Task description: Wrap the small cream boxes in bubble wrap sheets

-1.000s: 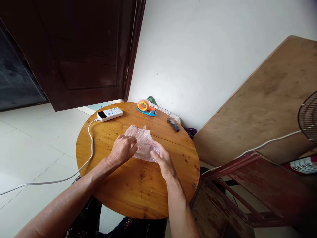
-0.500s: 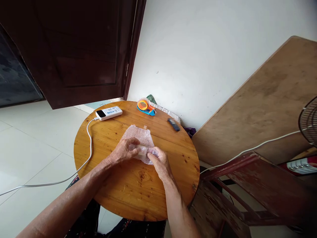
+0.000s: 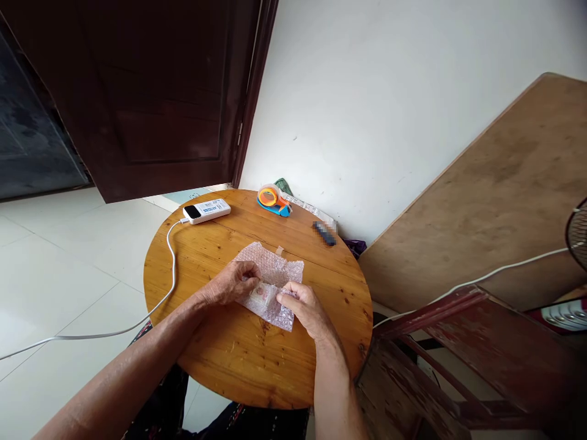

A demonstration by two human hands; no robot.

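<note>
On the round wooden table (image 3: 220,348) lies a pinkish, clear sheet of bubble wrap (image 3: 263,260), partly unfolded. A small pale flat item (image 3: 262,294) with a reddish mark rests in its middle; its kind is not clear. My left hand (image 3: 236,282) pinches the wrap at the item's left end, fingers closed. From the right, my right hand (image 3: 302,304) grips the wrap's edge between thumb and fingers. A bit of tape (image 3: 279,250) sticks out at the wrap's far edge.
A white power bank (image 3: 207,211) with a cable (image 3: 173,263) lies at the far left. An orange and blue tape dispenser (image 3: 274,200) and a dark blurred object (image 3: 324,233) are at the far edge. A wooden chair (image 3: 426,360) stands on the right.
The bubble wrap has opened out, its near flap now spreading toward me and more of the pale item showing. My right hand has shifted slightly right and nearer.
</note>
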